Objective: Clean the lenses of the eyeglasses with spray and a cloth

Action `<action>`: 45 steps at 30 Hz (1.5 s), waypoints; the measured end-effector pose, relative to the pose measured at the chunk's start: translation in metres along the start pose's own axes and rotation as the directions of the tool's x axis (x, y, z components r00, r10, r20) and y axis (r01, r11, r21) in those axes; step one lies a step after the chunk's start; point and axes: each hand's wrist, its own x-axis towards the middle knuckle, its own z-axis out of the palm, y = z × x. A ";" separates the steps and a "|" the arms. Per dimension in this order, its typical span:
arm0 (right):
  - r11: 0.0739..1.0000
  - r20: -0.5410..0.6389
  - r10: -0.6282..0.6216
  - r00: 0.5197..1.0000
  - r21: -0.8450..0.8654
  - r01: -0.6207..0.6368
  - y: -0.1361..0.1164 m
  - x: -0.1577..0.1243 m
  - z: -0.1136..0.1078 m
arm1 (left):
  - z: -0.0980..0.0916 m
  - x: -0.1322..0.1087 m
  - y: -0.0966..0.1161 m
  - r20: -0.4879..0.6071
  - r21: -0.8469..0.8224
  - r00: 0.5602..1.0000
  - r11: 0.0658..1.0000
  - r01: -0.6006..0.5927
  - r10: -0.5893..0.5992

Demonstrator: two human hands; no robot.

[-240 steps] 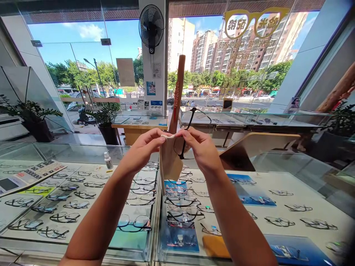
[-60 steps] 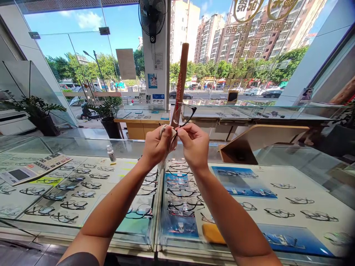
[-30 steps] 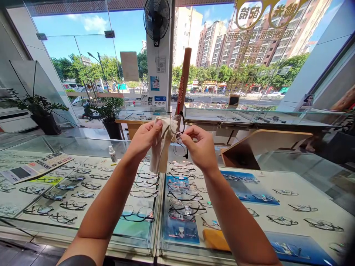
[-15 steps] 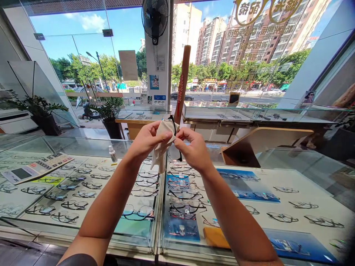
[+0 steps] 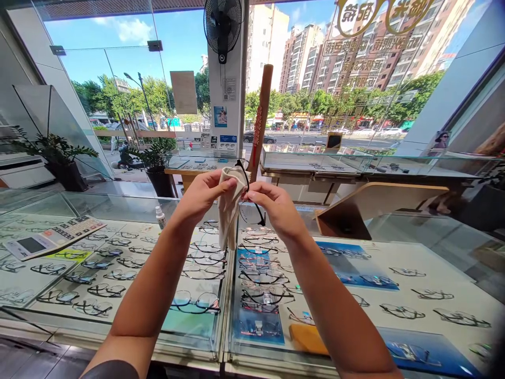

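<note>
Both hands are raised over the glass display counter (image 5: 231, 337). My left hand (image 5: 202, 196) pinches a beige cleaning cloth (image 5: 228, 216), which hangs down below the fingers and lies against one lens of a pair of eyeglasses. The dark-framed eyeglasses (image 5: 258, 215) are held upright on their side, one lens up at the cloth and the other showing below. My right hand (image 5: 276, 206) pinches the frame near its middle with thumb and fingers. The upper lens is mostly hidden by the cloth.
Many eyeglasses (image 5: 268, 295) lie in rows inside the counter. On the glass are a calculator (image 5: 55, 237), a small spray bottle (image 5: 160, 217) and a slanted wooden stand (image 5: 379, 205). An orange-yellow item (image 5: 310, 338) is near my right forearm. Potted plants (image 5: 158, 163) stand beyond.
The cloth has shifted slightly left and hangs longer. The eyeglasses have turned, so their lower lens now shows below my right fingers. Both hands keep their grip.
</note>
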 end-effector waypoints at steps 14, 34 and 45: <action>0.996 0.117 0.068 0.991 0.050 -0.075 0.000 -0.001 -0.005 | 0.006 -0.002 0.002 0.060 -0.098 0.996 0.993 0.064 -0.058; 0.997 0.238 0.072 0.969 0.023 -0.080 -0.012 -0.002 -0.008 | 0.020 -0.008 0.001 0.015 0.029 0.999 0.999 -0.037 0.037; 0.966 0.264 0.117 0.958 0.194 -0.171 -0.011 -0.005 -0.007 | 0.028 -0.006 -0.008 0.021 -0.077 0.992 0.990 -0.122 0.124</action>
